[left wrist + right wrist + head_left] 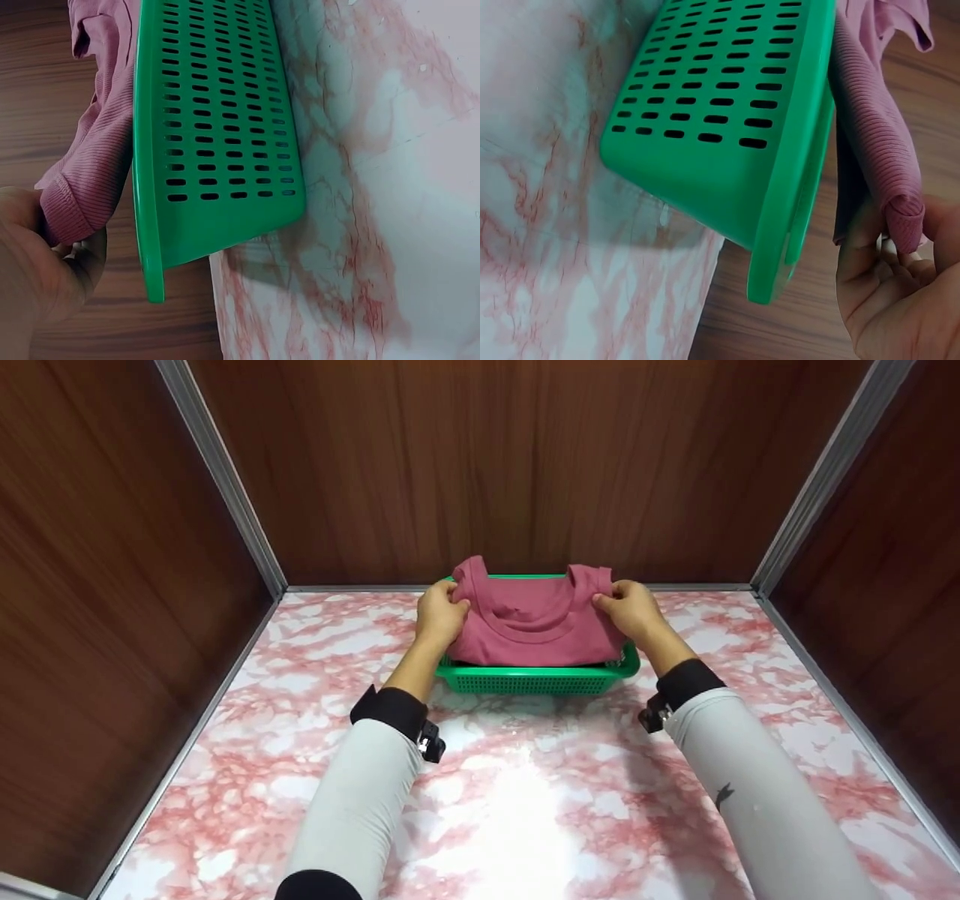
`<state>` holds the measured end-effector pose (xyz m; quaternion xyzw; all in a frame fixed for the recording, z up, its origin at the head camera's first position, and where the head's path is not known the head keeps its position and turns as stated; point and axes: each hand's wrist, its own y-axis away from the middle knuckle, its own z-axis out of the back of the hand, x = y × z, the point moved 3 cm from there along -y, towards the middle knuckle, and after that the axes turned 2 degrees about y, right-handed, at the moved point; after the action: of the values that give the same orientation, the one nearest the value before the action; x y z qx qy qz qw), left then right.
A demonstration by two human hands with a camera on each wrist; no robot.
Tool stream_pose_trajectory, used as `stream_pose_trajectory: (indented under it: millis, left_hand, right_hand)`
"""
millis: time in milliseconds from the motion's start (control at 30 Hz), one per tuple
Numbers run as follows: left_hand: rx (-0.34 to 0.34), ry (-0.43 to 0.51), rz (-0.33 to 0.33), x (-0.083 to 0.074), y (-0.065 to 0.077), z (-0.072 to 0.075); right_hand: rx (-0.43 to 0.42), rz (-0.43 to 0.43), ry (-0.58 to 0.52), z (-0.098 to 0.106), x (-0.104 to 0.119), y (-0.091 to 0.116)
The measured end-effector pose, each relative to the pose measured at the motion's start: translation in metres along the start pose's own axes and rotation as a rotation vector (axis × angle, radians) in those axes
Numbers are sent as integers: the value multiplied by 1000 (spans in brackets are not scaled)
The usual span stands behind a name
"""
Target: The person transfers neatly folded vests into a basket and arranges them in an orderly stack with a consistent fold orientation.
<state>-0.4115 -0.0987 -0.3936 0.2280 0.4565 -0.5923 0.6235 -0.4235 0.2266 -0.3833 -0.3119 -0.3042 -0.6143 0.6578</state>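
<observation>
A rose-pink shirt [517, 641], folded with its round neckline toward the top, lies over the green plastic basket [536, 681]. At its left shoulder my left hand [441, 613] pinches the cloth between thumb and fingers. My right hand [634, 607] grips the opposite shoulder the same way. In the left wrist view, the ribbed pink fabric [82, 202] is bunched in the fingers, outside the basket's rim. The right wrist view has my right hand [900, 292] holding a rolled corner of the shirt [881, 127], with dark cloth [849, 187] showing beneath. The basket's inside is mostly hidden.
The basket stands on a red-and-white marbled tabletop [322, 697], close to the brown wood-grain back panel [510, 472]. Side panels [112, 585] with grey metal edging enclose the table left and right. Each wrist wears a black band with a small camera [431, 742].
</observation>
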Motion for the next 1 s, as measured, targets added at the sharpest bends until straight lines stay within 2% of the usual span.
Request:
stream_pose_trajectory:
  millis: [600,1000]
  left_hand:
    - [-60,-61,-47,4,3,-11]
    - [-50,-91,-49,14,1,-21]
  right_hand:
    - [-62,61,126,-5,-9,-2]
    - [-116,73,234,-13,-10,0]
